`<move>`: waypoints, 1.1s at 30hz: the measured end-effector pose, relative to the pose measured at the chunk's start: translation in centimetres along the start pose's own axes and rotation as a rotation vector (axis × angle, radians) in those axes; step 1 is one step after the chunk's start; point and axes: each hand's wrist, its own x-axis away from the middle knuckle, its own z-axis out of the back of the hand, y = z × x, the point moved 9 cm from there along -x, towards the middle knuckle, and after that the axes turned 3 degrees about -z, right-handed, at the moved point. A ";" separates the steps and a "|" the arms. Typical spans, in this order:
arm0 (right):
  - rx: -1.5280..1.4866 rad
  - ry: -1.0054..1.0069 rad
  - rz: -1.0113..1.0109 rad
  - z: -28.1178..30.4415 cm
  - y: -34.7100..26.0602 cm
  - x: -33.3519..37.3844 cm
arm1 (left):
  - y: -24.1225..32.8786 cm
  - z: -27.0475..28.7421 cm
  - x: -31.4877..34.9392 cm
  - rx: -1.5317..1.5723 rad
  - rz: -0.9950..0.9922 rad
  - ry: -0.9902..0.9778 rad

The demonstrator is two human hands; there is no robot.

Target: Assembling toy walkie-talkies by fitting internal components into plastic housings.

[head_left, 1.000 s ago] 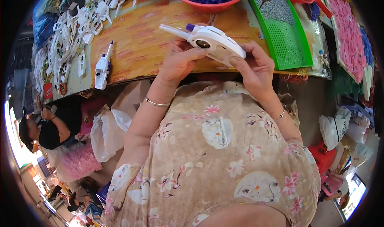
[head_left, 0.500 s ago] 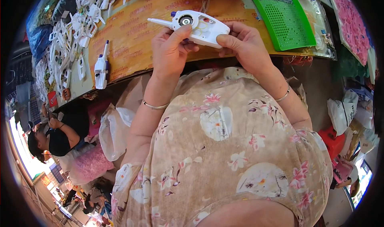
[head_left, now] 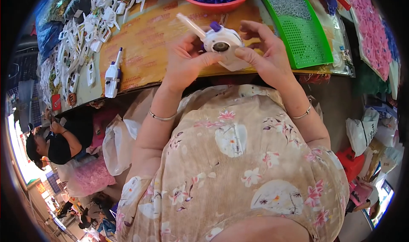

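Note:
Between my hands is a white plastic housing (head_left: 233, 62) with a long, thin spike, a purple knob (head_left: 215, 26) and a dark round part (head_left: 220, 47). My left hand (head_left: 187, 56) is closed on it, thumb against the front near the dark round part; its other fingers are partly hidden behind. My right hand (head_left: 270, 50) is beside the housing's right side, thumb tip at its edge and the other fingers apart from it. A similar white and purple piece (head_left: 112, 78) lies on the table to the left.
Many white plastic parts (head_left: 81, 39) are heaped at the table's left. Red bowls of purple pieces (head_left: 217, 3) stand at the far edge. A green perforated tray (head_left: 309, 50) of small grey pieces is at right, near pink parts (head_left: 370, 29). Another person (head_left: 61, 142) sits at lower left.
The housing has been turned, its spike now pointing up and left and its front tilted downward. My right fingers have spread away from it. The view has shifted, showing more of the bowls.

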 end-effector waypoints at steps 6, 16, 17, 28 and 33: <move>0.186 -0.033 0.185 -1.0 -3.4 -0.5 | 0.8 -1.5 0.2 -0.074 -0.096 -0.083; -0.441 0.164 0.022 0.1 1.6 -0.5 | 2.4 -1.4 0.1 -0.295 -0.154 -0.021; -0.437 0.159 0.025 0.1 2.2 -0.7 | 2.2 -1.3 0.5 -0.292 -0.160 -0.016; -0.781 0.114 -0.107 -0.9 4.9 -0.3 | -1.2 -1.3 3.1 -0.408 0.194 -0.125; -0.494 0.115 -0.115 -1.3 3.0 -0.1 | 2.1 -1.5 1.4 -0.461 0.052 -0.073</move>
